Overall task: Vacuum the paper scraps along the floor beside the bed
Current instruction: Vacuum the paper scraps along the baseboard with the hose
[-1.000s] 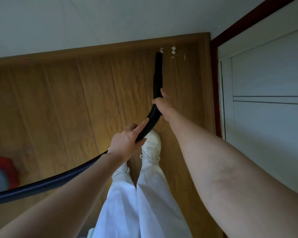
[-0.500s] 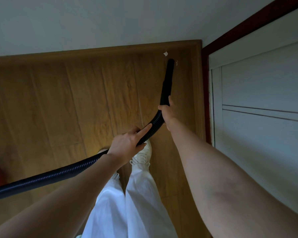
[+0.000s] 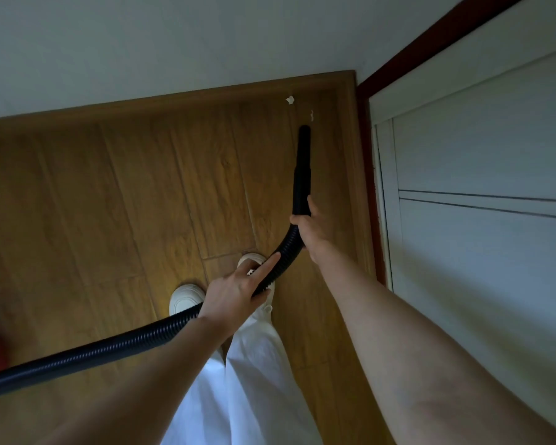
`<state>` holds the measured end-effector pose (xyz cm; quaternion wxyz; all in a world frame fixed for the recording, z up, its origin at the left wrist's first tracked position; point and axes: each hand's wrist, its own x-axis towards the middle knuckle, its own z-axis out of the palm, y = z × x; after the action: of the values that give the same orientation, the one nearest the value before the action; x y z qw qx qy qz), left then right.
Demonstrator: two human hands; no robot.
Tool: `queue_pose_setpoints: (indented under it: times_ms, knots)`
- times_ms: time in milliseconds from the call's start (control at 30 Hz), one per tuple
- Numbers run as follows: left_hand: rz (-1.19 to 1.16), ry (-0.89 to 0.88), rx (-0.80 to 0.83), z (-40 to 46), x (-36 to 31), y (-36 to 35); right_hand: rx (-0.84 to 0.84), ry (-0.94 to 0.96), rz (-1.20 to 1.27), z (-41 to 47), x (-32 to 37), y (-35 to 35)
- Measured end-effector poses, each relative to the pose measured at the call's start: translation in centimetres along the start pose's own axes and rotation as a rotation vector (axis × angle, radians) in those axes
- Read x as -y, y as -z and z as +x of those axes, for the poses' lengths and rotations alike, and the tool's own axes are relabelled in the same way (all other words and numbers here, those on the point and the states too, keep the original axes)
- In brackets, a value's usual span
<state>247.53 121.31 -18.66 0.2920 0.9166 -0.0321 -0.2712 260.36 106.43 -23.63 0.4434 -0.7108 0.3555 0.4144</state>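
Both hands — left hand (image 3: 235,292), right hand (image 3: 312,231) — grip the black hose (image 3: 135,343), nozzle (image 3: 303,162) near two paper scraps (image 3: 290,99).

Ribbed matt black plastic hose (image 3: 126,345) over grained wood floor (image 3: 109,203)

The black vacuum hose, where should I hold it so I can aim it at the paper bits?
Hold the black ribbed vacuum hose where it joins the smooth rigid black nozzle tube, coming from the right side, as the right hand does. That stiff tube steers straight; the left hand supports the bendy part behind.
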Motion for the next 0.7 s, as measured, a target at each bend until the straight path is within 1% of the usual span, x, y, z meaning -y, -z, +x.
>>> queue_pose_setpoints:
  times_ms: [100,167,300,467,567,700]
  knots:
    - [0.011,-0.011,-0.001,1.3,0.2,0.3,-0.001,0.007,0.028,0.7,1.1,0.4]
    - [0.018,0.004,0.024,2.1,0.5,0.8,-0.002,0.011,0.029,1.2,2.1,0.1]
    - [0.011,0.032,0.019,3.0,1.2,1.3,0.000,0.007,0.014,1.9,3.6,-0.9]
    - [0.022,0.025,0.000,3.0,1.7,1.8,0.066,0.022,-0.020,2.2,4.5,-1.5]
    - [-0.011,0.029,0.000,2.9,2.0,2.2,0.117,0.046,-0.035,2.4,4.8,-1.7]
    - [-0.039,0.044,0.002,2.5,2.0,2.1,0.119,0.066,-0.058,2.4,4.9,-2.2]
